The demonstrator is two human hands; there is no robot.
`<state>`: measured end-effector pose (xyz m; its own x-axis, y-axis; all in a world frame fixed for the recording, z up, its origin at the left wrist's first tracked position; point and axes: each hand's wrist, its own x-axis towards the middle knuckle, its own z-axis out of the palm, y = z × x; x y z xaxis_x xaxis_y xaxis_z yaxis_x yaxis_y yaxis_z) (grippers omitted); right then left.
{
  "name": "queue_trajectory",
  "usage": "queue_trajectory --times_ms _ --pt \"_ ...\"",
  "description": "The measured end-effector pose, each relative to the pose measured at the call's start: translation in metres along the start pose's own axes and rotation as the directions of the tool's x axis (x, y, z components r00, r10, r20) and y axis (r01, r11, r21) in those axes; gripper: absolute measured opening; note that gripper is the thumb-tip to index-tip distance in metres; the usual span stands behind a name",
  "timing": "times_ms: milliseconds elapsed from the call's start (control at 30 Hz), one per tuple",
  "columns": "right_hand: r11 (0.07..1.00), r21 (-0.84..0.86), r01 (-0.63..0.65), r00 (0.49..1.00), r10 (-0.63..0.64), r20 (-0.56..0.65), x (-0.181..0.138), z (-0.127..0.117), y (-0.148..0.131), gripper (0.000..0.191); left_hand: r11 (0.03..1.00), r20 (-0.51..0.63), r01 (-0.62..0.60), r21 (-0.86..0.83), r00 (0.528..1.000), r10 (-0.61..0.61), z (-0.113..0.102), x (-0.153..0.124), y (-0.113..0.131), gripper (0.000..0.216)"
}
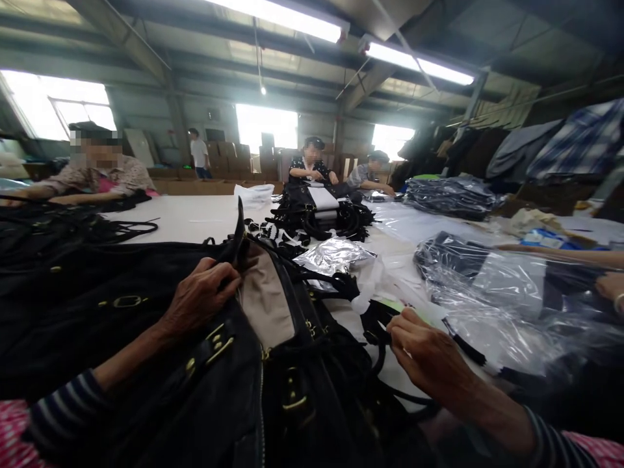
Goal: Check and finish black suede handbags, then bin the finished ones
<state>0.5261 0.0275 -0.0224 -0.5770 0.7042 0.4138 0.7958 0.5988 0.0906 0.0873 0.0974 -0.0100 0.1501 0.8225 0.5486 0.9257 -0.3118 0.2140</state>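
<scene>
A large black handbag [160, 351] with gold buckles and a beige lining [266, 302] lies on the table in front of me. My left hand [202, 296] is closed on the bag's rim by the opening, next to an upright black strap [238, 234]. My right hand [426, 354] is curled shut at the bag's right side, on a thin white card with a green edge [414, 312] and near a black strap [377, 325]. Both arms wear striped sleeves.
More black bags and straps [316, 218] are piled on the white table [195, 218]. Crinkled plastic bags [497, 292] lie at right, with another person's hand [611, 286]. Several co-workers sit at the far side. Clothes hang at the right wall.
</scene>
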Motion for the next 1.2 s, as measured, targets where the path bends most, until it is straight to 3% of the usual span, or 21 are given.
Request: queue_trajectory --times_ms 233,367,467,567,633,733,800,933,1067,1200 --pt "0.998 0.057 -0.041 0.999 0.042 -0.013 0.038 0.0 -0.018 0.021 1.0 -0.005 0.022 -0.021 1.0 -0.022 -0.003 0.001 0.002 0.034" --pt "0.965 0.258 -0.055 0.993 0.026 0.114 0.058 0.001 -0.038 0.018 0.999 0.013 0.031 -0.016 0.999 -0.031 -0.002 0.001 0.001 0.034" --pt "0.856 0.501 -0.126 0.991 0.08 0.111 0.061 -0.004 -0.031 0.017 0.999 0.018 0.045 0.005 0.999 -0.045 -0.001 0.001 -0.001 0.032" --pt "0.797 0.533 -0.284 0.954 0.292 0.072 0.062 -0.009 -0.002 0.022 0.998 0.037 0.055 0.037 0.998 -0.057 -0.001 0.0 -0.002 0.031" --pt "0.738 0.531 -0.417 0.903 0.402 0.151 0.065 -0.007 0.021 0.027 0.997 0.059 0.054 0.052 0.997 -0.057 0.0 -0.001 -0.005 0.032" --pt "0.523 0.618 -0.587 0.803 0.472 0.363 0.072 0.005 0.046 0.03 0.996 0.071 0.044 0.083 0.996 -0.05 0.002 0.0 -0.015 0.034" --pt "0.395 0.652 -0.647 0.748 0.496 0.441 0.076 0.014 0.051 0.026 0.992 0.082 0.058 0.112 0.994 -0.067 0.004 0.002 -0.024 0.033" --pt "0.308 0.688 -0.657 0.724 0.513 0.462 0.074 0.024 0.045 0.021 0.986 0.132 0.092 0.138 0.985 -0.111 0.006 0.006 -0.033 0.036" --pt "0.235 0.713 -0.661 0.711 0.501 0.494 0.061 0.023 0.035 0.021 0.987 0.077 0.066 0.144 0.994 -0.078 0.004 0.002 -0.025 0.038" --pt "0.113 0.721 -0.684 0.666 0.5 0.554 0.058 0.024 0.031 0.019 0.988 0.079 0.048 0.146 0.995 -0.06 0.003 -0.001 -0.018 0.038"
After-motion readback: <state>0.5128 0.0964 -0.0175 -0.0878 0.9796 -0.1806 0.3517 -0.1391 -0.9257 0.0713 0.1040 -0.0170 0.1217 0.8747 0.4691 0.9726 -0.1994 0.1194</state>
